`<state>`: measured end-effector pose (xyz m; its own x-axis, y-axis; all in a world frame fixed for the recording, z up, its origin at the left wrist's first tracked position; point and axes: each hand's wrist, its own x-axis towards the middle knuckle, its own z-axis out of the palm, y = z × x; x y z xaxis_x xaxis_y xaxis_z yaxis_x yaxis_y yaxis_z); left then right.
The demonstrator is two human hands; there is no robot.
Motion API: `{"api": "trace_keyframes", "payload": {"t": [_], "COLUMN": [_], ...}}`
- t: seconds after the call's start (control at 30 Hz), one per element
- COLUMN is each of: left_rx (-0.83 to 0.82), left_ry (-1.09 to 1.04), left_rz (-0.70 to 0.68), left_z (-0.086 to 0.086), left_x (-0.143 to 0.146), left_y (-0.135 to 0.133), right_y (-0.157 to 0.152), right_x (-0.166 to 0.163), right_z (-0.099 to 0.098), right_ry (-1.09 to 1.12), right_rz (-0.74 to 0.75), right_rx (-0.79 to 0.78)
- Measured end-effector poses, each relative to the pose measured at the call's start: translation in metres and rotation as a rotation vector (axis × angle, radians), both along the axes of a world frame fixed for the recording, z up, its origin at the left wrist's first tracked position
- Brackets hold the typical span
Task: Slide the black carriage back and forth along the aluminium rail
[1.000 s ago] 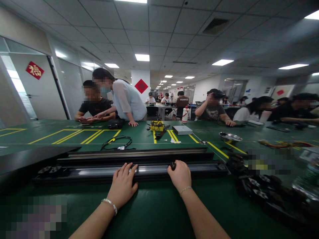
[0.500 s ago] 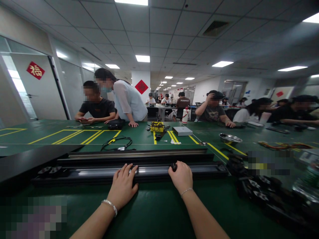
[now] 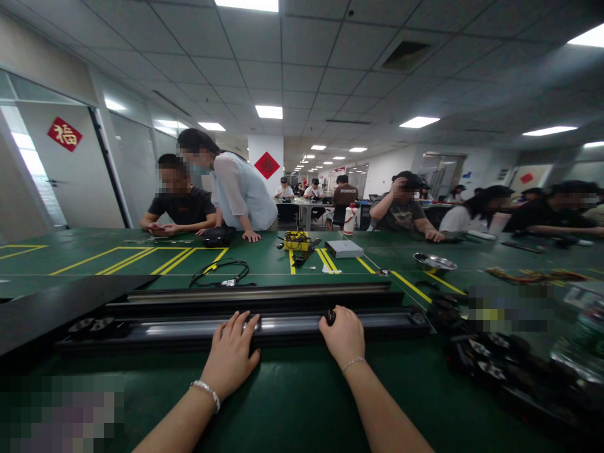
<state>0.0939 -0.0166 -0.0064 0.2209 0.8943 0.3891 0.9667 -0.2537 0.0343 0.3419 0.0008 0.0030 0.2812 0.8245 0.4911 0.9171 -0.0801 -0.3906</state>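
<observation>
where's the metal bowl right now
In the head view, the metal bowl sits right of centre on the green table, farther off than the person's right hand and to the right of the grey box.

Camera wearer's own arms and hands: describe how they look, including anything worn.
The left hand and right hand are ungloved, and no sleeves show on either arm. The left wrist wears a chunky, silvery bracelet; the right wrist has a thinner, silvery band.
</observation>
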Motion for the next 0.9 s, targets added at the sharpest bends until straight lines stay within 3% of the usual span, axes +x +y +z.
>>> {"api": "trace_keyframes", "payload": {"t": [0.9], "left_rx": [-0.004], "left_ry": [0.015], "left_rz": [0.004], "left_z": [0.002], "left_x": [0.0], "left_y": [-0.001], "right_y": [0.0], "right_x": [0.012], "right_z": [0.001], "right_ry": [0.01], "right_rz": [-0.058], "right_rx": [0.011]}}
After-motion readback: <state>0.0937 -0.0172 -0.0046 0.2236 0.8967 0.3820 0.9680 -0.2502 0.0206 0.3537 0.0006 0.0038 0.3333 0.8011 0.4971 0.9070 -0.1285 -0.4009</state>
